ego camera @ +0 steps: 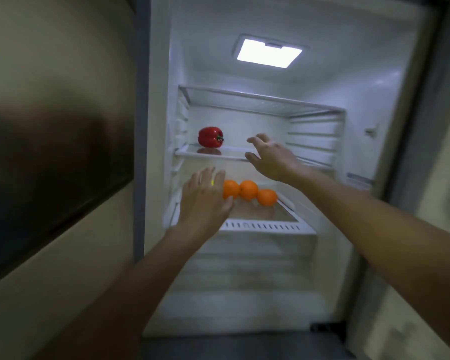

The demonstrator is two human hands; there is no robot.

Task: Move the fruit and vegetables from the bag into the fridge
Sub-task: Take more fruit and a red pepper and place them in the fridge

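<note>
Nearest, two bare forearms reach up into the open fridge (390,105), whose smooth white plastic walls are lit by a rectangular lamp (269,53) in the ceiling.

The left hand (205,198) is spread with its back to the camera, fingers straight and a little apart, over the left end of the lower shelf (265,226). A small yellow-green spot shows between two of its fingers; whether it holds or merely covers something there I cannot tell. Its fingertips overlap the leftmost of three oranges (248,192), round, matte and dimpled, which lie in a touching row from the shelf's left side toward its middle. That shelf has a white front edge with a row of narrow slots.

The right hand (269,157) is higher, at the front edge of the middle glass shelf (234,152), near its right half. Its fingers are loosely curved and apart, wide, and it holds nothing.

Further back, near the left rear corner of that middle shelf, a glossy red bell pepper (210,136) lies on its side, green stem pointing right, its reflection on the glass beneath. Above it is a top glass shelf (260,100) with a metal-trimmed front edge.
</note>
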